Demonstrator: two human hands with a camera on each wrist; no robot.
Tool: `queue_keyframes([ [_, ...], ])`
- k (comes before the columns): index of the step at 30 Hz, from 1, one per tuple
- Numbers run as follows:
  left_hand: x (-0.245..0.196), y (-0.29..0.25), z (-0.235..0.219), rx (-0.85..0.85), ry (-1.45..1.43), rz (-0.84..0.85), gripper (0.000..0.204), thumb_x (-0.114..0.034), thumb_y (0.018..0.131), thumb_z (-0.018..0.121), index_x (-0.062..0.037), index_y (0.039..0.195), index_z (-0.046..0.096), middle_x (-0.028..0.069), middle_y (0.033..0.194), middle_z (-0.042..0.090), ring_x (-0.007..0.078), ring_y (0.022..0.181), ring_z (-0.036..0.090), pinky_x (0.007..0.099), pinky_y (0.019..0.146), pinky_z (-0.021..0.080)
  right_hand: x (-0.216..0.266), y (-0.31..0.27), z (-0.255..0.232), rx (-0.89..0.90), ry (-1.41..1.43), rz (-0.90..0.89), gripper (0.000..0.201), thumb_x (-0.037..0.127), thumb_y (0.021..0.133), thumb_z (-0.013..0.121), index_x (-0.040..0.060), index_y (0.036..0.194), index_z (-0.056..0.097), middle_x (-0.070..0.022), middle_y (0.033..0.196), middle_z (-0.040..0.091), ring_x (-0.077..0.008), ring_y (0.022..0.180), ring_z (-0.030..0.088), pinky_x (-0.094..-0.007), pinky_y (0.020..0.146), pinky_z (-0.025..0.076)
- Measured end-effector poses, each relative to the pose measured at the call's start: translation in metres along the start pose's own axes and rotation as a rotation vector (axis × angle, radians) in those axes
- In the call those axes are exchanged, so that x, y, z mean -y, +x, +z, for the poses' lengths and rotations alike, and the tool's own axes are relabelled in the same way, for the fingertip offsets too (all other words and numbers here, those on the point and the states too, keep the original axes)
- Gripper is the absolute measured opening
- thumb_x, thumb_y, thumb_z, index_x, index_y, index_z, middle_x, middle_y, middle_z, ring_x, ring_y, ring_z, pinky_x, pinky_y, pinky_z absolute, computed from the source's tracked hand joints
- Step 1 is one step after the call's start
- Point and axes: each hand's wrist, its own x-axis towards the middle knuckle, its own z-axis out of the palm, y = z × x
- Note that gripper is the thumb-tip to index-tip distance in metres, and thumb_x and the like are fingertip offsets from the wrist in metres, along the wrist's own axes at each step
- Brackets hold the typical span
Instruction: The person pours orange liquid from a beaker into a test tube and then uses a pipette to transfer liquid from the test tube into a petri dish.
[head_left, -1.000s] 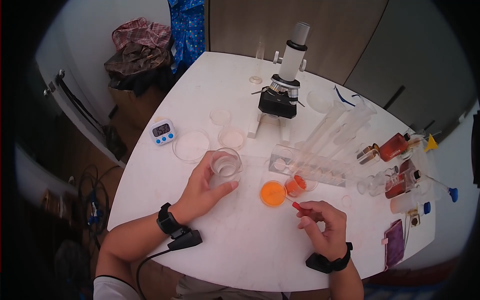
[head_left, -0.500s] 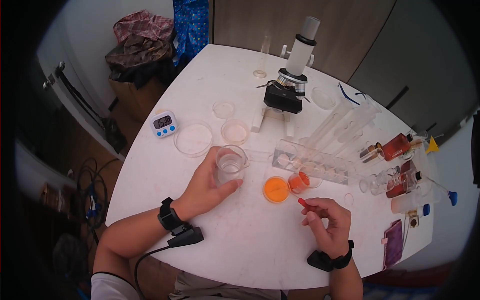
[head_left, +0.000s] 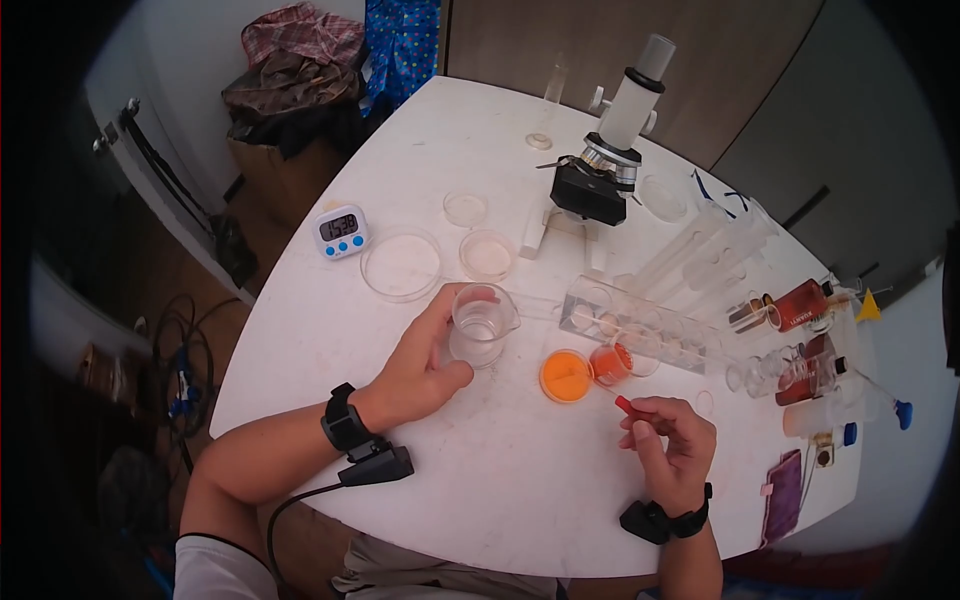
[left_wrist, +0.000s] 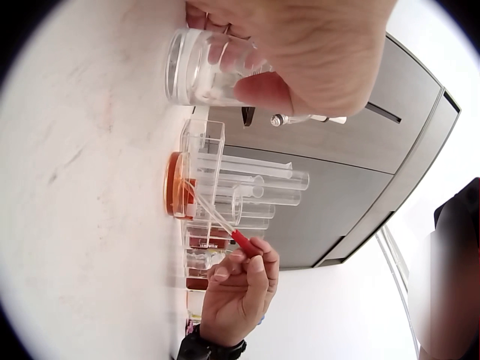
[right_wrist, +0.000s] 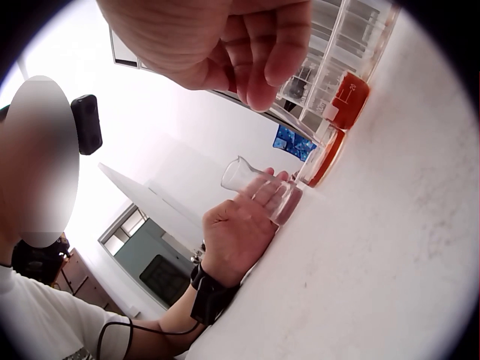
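Note:
My left hand [head_left: 425, 355] is wrapped around a clear glass beaker [head_left: 481, 335] with a pouring lip, which holds some clear liquid and stands at the table surface. Between thumb and fingers, my right hand [head_left: 672, 445] pinches the red bulb of a dropper [left_wrist: 244, 243]. Its clear tube slants down to a shallow round dish [head_left: 566, 377] of orange liquid, the tip over or in it. Right behind that dish stands a small beaker [right_wrist: 349, 101] of orange-red liquid. In the right wrist view, my fingers hide the bulb.
A clear rack [head_left: 640, 325] and several tubes [head_left: 690, 250] lie beyond the dish. The microscope [head_left: 600, 170] stands at the back. Petri dishes [head_left: 400, 263] and a timer [head_left: 341, 232] are left; brown bottles [head_left: 802, 304] and a purple cloth [head_left: 782, 495] are right.
The head view has shifted, so the table's things appear farther right. Both hands keep their hold on the beaker and the dropper, with little movement relative to the dish.

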Motion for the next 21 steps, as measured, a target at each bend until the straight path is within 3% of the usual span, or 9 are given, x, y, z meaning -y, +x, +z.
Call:
queue_keyframes([
  [5,-0.0011,-0.0007,-0.0004,0.003,-0.034,-0.019,0.079,0.007,0.064,0.05,-0.0024,0.142,0.049,0.0079,0.137,0.054,0.0205,0.138,0.047,0.0335,0.122,0.027,0.0014,-0.0006,-0.0007,-0.007,-0.007,-0.009,0.02,-0.008,0.094,0.065,-0.0078,0.113,0.071,-0.017,0.101,0.076,-0.0183,0.083,0.076,-0.0278,0.07,0.063],
  [7,-0.0018,-0.0007,-0.0001,0.003,-0.012,-0.005,0.071,0.008,0.074,0.052,-0.0004,0.144,0.047,0.0111,0.132,0.055,0.0199,0.13,0.05,0.0311,0.116,0.033,0.0019,-0.0008,-0.0016,-0.005,-0.011,-0.013,0.018,-0.008,0.094,0.065,-0.0082,0.111,0.072,-0.0171,0.1,0.076,-0.0183,0.082,0.076,-0.028,0.07,0.064],
  [11,-0.0031,-0.0006,-0.0001,0.0,0.013,-0.014,0.07,0.008,0.074,0.053,-0.001,0.144,0.047,0.0105,0.13,0.056,0.0196,0.126,0.051,0.0305,0.113,0.036,0.0023,-0.0012,-0.0009,-0.019,0.004,-0.002,0.017,-0.009,0.094,0.064,-0.0084,0.11,0.072,-0.0169,0.099,0.076,-0.0178,0.08,0.075,-0.0276,0.07,0.063],
  [13,-0.0034,-0.0005,0.0002,0.001,0.022,-0.007,0.069,0.009,0.075,0.052,-0.0012,0.143,0.048,0.0103,0.129,0.057,0.0189,0.124,0.052,0.0296,0.111,0.037,0.0013,-0.0011,-0.0021,0.011,-0.034,-0.04,0.015,-0.001,0.1,0.06,-0.0073,0.112,0.067,-0.0142,0.095,0.074,-0.0152,0.077,0.073,-0.0279,0.069,0.063],
  [21,-0.0034,-0.001,0.0009,-0.002,0.009,-0.038,0.066,0.009,0.076,0.051,-0.0019,0.142,0.049,0.0094,0.129,0.056,0.0171,0.123,0.051,0.0272,0.107,0.038,0.0,-0.0025,-0.0016,-0.011,-0.007,-0.022,0.014,-0.006,0.098,0.061,-0.0075,0.11,0.07,-0.0146,0.094,0.074,-0.0155,0.075,0.073,-0.0265,0.068,0.061],
])
